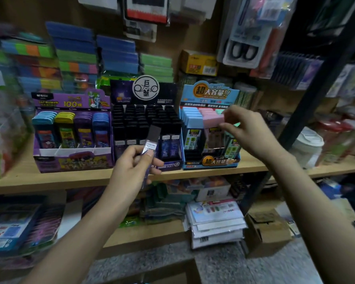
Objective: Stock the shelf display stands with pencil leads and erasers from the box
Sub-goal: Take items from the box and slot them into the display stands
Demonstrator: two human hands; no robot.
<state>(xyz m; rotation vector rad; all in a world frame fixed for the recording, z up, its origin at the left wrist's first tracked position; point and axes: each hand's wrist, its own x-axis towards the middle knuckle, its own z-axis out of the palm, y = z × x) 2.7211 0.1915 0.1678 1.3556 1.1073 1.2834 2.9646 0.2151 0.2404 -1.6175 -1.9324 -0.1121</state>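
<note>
A person stands at a wooden shelf (49, 179) in a crowded stationery shop, both bare forearms reaching forward.

Three cardboard display stands sit side by side on the shelf. The purple stand (70, 103) on the left holds rows of cases with blue, yellow, purple and blue caps. The black stand (166, 93) in the middle is packed with dark cases. The blue stand (209, 95) on the right holds cases with light blue and pink caps.

The left hand (135, 162) is raised in front of the black stand. Its thumb and curled fingers pinch the lower part of a slim dark lead case (153, 136) with a white label. The case points up and slightly to the right, and its top end overlaps the front rows of the black stand.

The right hand (250, 134) reaches over the blue stand. The view is blurred here, but its thumb and forefinger appear to pinch the right end of a pink-capped case (212, 119) at the top of the pink row, with the other fingers loosely curled.

Stacks of bright sticky notes stand behind the stands, and packaged scissors (242, 50) hang above. A white lidded cup (305, 146) sits on the shelf further right. Below, a lower shelf carries a pile of flat paper packets (215, 222), with an open cardboard box (266, 228) beside it.
</note>
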